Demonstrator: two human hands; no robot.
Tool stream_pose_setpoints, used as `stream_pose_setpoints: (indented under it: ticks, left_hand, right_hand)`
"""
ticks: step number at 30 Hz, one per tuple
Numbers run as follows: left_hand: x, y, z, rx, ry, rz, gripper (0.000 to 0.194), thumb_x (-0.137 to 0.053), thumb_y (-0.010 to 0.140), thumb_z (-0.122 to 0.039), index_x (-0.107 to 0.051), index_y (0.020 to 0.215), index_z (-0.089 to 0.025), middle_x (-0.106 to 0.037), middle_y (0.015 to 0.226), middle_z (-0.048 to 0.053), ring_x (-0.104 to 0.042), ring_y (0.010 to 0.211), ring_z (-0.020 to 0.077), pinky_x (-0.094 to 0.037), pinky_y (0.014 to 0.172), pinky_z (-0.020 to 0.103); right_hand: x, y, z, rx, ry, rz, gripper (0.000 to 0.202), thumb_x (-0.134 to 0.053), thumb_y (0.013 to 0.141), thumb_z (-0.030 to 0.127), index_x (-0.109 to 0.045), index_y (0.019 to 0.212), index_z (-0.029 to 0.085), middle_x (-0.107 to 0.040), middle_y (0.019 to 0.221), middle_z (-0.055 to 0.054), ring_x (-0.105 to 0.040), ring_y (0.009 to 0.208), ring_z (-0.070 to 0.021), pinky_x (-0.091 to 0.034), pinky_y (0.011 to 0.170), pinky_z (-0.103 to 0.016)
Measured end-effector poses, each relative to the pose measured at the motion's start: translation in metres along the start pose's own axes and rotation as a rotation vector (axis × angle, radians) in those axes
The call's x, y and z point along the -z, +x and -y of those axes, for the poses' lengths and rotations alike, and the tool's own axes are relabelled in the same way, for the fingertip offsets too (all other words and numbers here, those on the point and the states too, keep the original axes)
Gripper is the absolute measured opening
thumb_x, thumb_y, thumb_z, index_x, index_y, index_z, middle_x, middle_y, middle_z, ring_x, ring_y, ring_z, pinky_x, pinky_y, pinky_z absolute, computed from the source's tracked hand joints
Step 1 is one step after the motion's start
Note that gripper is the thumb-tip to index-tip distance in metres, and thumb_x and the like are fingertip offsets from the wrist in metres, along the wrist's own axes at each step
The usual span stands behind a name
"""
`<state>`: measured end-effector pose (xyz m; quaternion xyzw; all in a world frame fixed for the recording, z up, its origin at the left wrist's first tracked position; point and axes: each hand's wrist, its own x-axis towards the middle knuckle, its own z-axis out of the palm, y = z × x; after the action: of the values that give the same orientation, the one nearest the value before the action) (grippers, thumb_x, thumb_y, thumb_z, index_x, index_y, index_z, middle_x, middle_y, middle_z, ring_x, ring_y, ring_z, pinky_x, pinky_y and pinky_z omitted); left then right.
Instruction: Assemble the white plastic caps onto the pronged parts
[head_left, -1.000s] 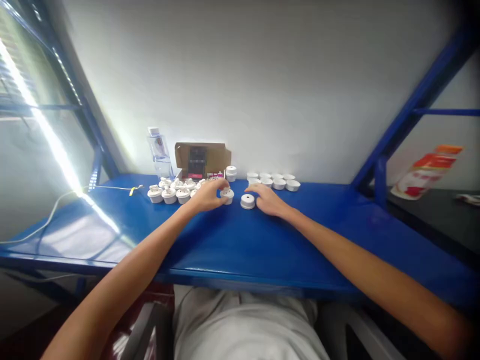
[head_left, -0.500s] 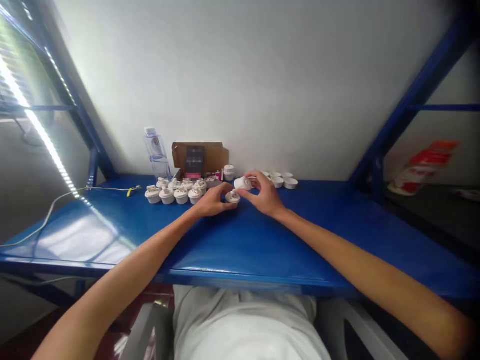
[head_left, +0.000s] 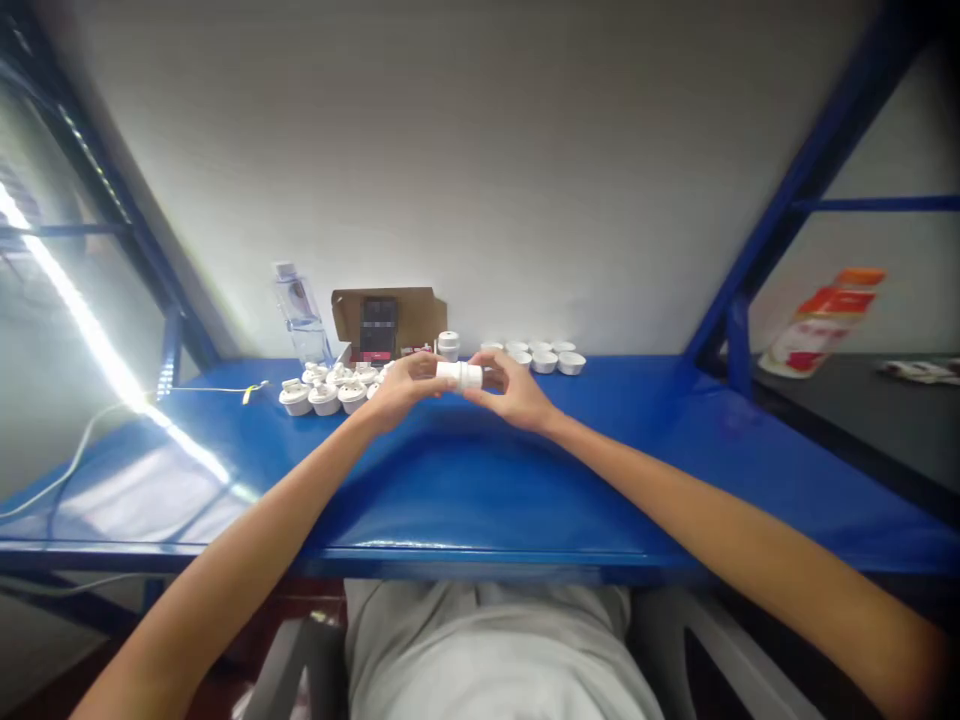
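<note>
Between my two hands a white cylindrical piece [head_left: 460, 376] lies on its side, raised off the blue table [head_left: 465, 480]. My left hand [head_left: 403, 391] grips its left end, and my right hand [head_left: 516, 391] grips its right end. Several white round pieces with fittings on top [head_left: 325, 399] stand in rows left of my left hand, some partly hidden by it. Behind my right hand are several small white cups [head_left: 571, 363] in rows. A white capped piece [head_left: 448, 346] stands upright just behind my hands.
An open cardboard box [head_left: 418, 312] with a dark phone-like device [head_left: 378, 327] stands against the wall. Left of it is a clear bottle [head_left: 302, 318]. A white cable [head_left: 202, 389] crosses the left side. An orange-capped bottle [head_left: 821, 325] stands on a dark surface at far right.
The two white pieces held apart are now end to end as one cylinder between my hands. My left hand has lifted its piece, and the view has shifted slightly.
</note>
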<state>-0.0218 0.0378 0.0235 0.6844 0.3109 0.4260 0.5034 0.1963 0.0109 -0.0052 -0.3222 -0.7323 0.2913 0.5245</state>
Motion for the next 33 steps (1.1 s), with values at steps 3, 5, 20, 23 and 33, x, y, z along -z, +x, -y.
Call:
stream_pose_setpoints:
  ticks: [3,5,20,23,33]
  left_hand:
    - [0.001,0.001,0.001,0.104,0.006,0.029,0.046,-0.080,0.078,-0.053,-0.069,0.096,-0.012,-0.072,0.083,0.008,-0.069,0.071,0.0165,-0.051,0.064,0.027]
    - [-0.001,0.000,0.002,0.186,0.012,0.038,0.052,-0.070,0.084,-0.064,-0.067,0.091,-0.012,-0.068,0.070,0.007,-0.066,0.059,0.0161,-0.045,0.054,0.026]
    - [-0.006,-0.002,-0.002,-0.164,0.142,0.073,0.046,-0.084,0.076,-0.039,-0.067,0.113,-0.018,-0.068,0.119,0.009,-0.066,0.108,0.0233,-0.053,0.093,0.035]
    - [-0.007,-0.001,0.000,-0.020,0.071,0.007,0.047,-0.078,0.081,-0.051,-0.065,0.110,-0.016,-0.070,0.109,0.010,-0.070,0.096,0.0219,-0.056,0.086,0.036]
    - [0.000,-0.003,-0.006,-0.167,0.183,0.063,0.046,-0.083,0.076,-0.046,-0.069,0.107,-0.016,-0.067,0.111,0.008,-0.068,0.096,0.0209,-0.056,0.083,0.032]
  right_hand:
    - [-0.001,-0.005,0.003,0.160,-0.190,-0.015,0.035,-0.073,0.086,0.037,-0.059,0.116,0.026,-0.069,0.125,-0.009,-0.067,0.117,-0.0286,-0.051,0.108,-0.047]
    - [-0.002,-0.008,0.007,0.253,-0.263,-0.014,0.029,-0.070,0.088,0.033,-0.061,0.115,0.026,-0.067,0.133,-0.009,-0.061,0.128,-0.0293,-0.045,0.115,-0.049]
    - [-0.017,-0.001,0.003,-0.576,0.493,-0.126,0.035,-0.069,0.089,0.054,-0.069,0.095,0.020,-0.076,0.087,-0.006,-0.071,0.073,-0.0174,-0.059,0.066,-0.028]
    - [-0.020,-0.002,0.001,-0.398,0.374,-0.195,0.042,-0.082,0.077,0.052,-0.067,0.102,0.022,-0.076,0.097,-0.005,-0.073,0.089,-0.0219,-0.060,0.080,-0.033]
    - [-0.016,-0.005,0.001,-0.242,0.187,-0.128,0.049,-0.082,0.074,0.055,-0.067,0.110,0.024,-0.076,0.093,-0.005,-0.074,0.089,-0.0265,-0.060,0.081,-0.039]
